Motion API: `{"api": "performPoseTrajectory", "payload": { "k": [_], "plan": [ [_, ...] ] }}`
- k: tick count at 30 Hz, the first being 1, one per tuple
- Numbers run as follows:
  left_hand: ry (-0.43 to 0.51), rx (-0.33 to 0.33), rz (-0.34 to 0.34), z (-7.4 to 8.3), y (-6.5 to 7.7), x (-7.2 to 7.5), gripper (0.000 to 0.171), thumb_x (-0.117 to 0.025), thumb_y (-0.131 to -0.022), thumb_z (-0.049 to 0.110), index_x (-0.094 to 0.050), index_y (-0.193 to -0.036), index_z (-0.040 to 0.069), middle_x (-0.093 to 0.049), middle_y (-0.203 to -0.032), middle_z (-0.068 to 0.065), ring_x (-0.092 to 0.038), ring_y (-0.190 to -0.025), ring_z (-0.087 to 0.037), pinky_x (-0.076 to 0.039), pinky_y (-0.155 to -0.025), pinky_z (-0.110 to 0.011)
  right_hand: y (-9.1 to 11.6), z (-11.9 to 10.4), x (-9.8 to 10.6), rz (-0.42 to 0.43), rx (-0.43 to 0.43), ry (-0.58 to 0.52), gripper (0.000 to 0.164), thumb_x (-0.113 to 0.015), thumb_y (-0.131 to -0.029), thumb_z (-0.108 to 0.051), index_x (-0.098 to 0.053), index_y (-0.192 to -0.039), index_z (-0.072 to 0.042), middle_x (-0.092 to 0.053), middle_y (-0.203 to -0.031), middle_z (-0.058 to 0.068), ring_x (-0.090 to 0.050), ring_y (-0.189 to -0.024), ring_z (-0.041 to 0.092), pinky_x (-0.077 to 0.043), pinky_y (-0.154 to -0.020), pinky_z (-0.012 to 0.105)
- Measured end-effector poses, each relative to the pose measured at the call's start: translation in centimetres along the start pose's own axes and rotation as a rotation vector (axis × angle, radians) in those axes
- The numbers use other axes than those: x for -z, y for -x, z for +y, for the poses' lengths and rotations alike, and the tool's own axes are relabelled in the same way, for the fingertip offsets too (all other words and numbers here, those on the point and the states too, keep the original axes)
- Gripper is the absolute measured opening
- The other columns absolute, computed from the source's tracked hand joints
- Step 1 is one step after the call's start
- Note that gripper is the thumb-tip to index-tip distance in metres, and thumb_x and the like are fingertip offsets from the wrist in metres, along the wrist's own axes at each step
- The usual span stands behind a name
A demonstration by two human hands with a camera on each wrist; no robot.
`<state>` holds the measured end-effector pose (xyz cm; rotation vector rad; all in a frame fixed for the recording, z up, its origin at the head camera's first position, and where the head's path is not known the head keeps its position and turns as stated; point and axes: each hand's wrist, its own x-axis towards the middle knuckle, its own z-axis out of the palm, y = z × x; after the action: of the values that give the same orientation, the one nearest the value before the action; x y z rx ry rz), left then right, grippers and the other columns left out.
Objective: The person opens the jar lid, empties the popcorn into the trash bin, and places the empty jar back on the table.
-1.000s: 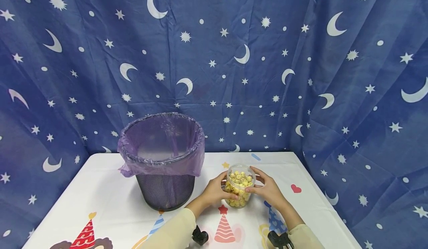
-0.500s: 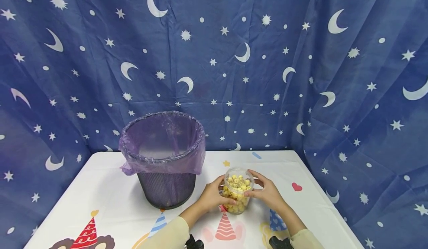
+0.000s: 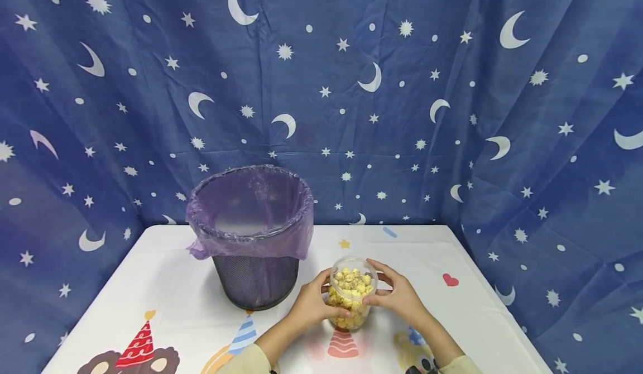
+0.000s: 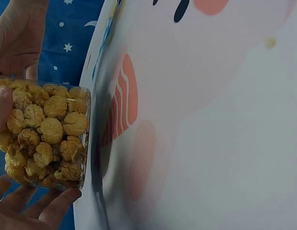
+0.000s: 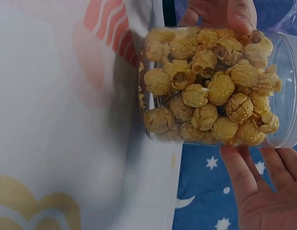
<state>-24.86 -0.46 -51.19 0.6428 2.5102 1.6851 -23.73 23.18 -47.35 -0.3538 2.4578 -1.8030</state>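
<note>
Both hands hold a clear plastic jar (image 3: 350, 310) of caramel-coloured popcorn (image 3: 353, 282), its round rim facing up. My left hand (image 3: 307, 305) grips the left side, thumb across the front. On the opposite side my right hand (image 3: 400, 297) grips it near the rim, thumb in front and fingers behind. In the right wrist view the jar (image 5: 210, 91) is packed with round popcorn up to just below its clear rim. The left wrist view shows the jar's base close over the tablecloth (image 4: 201, 158), with a shadow beside it.
A black mesh bin (image 3: 258, 282) lined with a purple plastic bag (image 3: 296, 245) stands to the left, behind the left hand. The white table (image 3: 482, 307) carries printed party hats. A blue curtain (image 3: 321, 111) with moons and stars hangs behind and at the sides.
The hands have brought the jar toward me and slightly left, over the printed pink hat. Their grip looks the same. The head view has shifted slightly; the bin stays put.
</note>
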Motion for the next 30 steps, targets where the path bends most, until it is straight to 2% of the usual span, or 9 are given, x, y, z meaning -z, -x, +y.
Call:
{"api": "performPoseTrajectory", "payload": {
  "k": [10,14,20,25,30],
  "plan": [
    [0.041,0.022,0.011,0.3,2.3,0.5,0.101,-0.092,-0.065,0.035,-0.040,-0.147,0.008,-0.058,-0.136,-0.017,-0.060,-0.117,-0.040,-0.055,-0.097,-0.050,1.0,-0.6,-1.2,-0.027,0.021,0.028,0.087,-0.088,-0.073,-0.016,-0.045,-0.147,-0.014,-0.041,-0.151,0.015,-0.047,-0.132,0.040,-0.055,-0.099,0.035],
    [0.050,0.037,0.019,0.3,3.4,0.7,0.101,-0.092,-0.065,0.035,-0.040,-0.147,0.007,-0.057,-0.137,-0.020,-0.059,-0.119,-0.043,-0.056,-0.096,-0.050,1.4,-0.6,-1.7,-0.053,0.023,0.001,0.087,-0.088,-0.073,-0.014,-0.044,-0.148,-0.015,-0.040,-0.151,0.017,-0.048,-0.130,0.042,-0.056,-0.097,0.034],
    [0.031,0.050,0.048,0.6,5.5,1.0,0.103,-0.092,-0.064,0.037,-0.039,-0.146,0.002,-0.056,-0.137,-0.022,-0.060,-0.118,-0.041,-0.054,-0.097,-0.053,2.3,-1.1,-2.7,-0.098,0.017,-0.036,0.086,-0.088,-0.073,-0.015,-0.044,-0.148,-0.014,-0.040,-0.150,0.017,-0.049,-0.128,0.043,-0.057,-0.094,0.033],
    [0.029,0.052,0.055,0.9,6.8,1.4,0.106,-0.091,-0.064,0.038,-0.037,-0.146,0.000,-0.054,-0.138,-0.024,-0.059,-0.119,-0.043,-0.056,-0.094,-0.050,2.9,-1.5,-3.6,-0.113,0.062,-0.027,0.085,-0.088,-0.073,-0.015,-0.045,-0.147,-0.012,-0.044,-0.148,0.015,-0.050,-0.127,0.041,-0.057,-0.095,0.033],
    [0.061,0.082,0.054,1.0,8.0,1.6,0.106,-0.091,-0.065,0.040,-0.036,-0.148,0.002,-0.054,-0.138,-0.022,-0.056,-0.120,-0.046,-0.059,-0.090,-0.047,3.6,-1.6,-4.4,-0.102,0.083,-0.003,0.084,-0.088,-0.072,-0.015,-0.048,-0.145,-0.018,-0.048,-0.146,0.013,-0.051,-0.127,0.038,-0.057,-0.095,0.032]
  ]
}}
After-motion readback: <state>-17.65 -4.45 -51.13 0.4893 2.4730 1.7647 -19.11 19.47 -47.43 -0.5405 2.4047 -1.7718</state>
